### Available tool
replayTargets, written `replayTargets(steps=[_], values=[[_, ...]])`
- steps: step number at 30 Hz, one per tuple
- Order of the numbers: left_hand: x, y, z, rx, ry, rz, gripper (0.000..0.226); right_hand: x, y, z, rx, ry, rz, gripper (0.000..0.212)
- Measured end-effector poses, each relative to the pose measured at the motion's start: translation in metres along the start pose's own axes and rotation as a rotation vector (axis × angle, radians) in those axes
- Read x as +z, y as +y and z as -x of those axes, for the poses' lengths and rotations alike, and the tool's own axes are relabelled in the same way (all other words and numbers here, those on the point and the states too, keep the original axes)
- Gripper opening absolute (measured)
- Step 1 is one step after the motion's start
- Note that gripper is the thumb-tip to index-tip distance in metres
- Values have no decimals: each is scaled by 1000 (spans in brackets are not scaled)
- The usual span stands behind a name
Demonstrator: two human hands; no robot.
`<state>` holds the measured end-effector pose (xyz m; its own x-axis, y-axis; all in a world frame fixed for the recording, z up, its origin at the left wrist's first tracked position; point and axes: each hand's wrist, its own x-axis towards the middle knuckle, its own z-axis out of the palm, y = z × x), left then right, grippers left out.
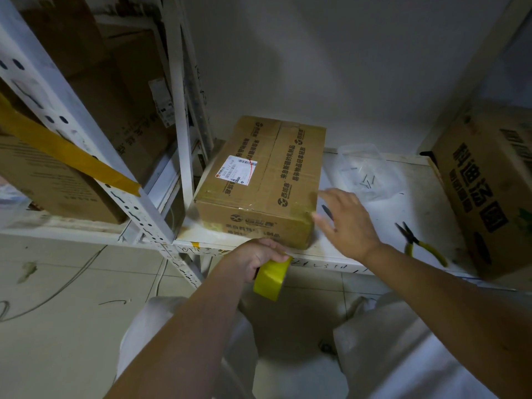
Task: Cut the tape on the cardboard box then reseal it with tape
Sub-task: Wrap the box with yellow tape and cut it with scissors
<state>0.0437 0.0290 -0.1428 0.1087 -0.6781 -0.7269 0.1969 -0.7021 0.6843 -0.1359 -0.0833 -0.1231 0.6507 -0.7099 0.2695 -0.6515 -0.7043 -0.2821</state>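
A brown cardboard box (pixel 264 180) with black print and a white shipping label lies flat on a white shelf (pixel 331 256), its top seam running away from me. My left hand (pixel 256 256) grips a yellow roll of tape (pixel 272 279) just below the shelf's front edge, in front of the box. My right hand (pixel 345 218) hovers with fingers spread at the box's near right corner, fingertips close to its edge. A dark slim tool (pixel 327 212) lies on the shelf partly hidden behind that hand.
Yellow-handled pliers (pixel 417 243) lie on the shelf to the right. A clear plastic tub (pixel 370 171) holding small screws sits behind my right hand. A large printed carton (pixel 486 185) stands at far right. White racking (pixel 129 203) with more boxes fills the left.
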Motion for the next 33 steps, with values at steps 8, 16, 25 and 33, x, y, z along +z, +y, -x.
replayTargets(steps=[8,16,25,33], values=[[4,-1,4,36,-28,-2,17,12,-23,-8,-104,-258,222,71],[3,-2,5,23,-17,6,18,19,-35,-5,-94,-87,418,73],[-5,1,14,31,26,54,18,22,-44,-16,-107,20,461,57],[-74,25,43,75,496,218,9,14,-34,-15,-250,58,459,40]])
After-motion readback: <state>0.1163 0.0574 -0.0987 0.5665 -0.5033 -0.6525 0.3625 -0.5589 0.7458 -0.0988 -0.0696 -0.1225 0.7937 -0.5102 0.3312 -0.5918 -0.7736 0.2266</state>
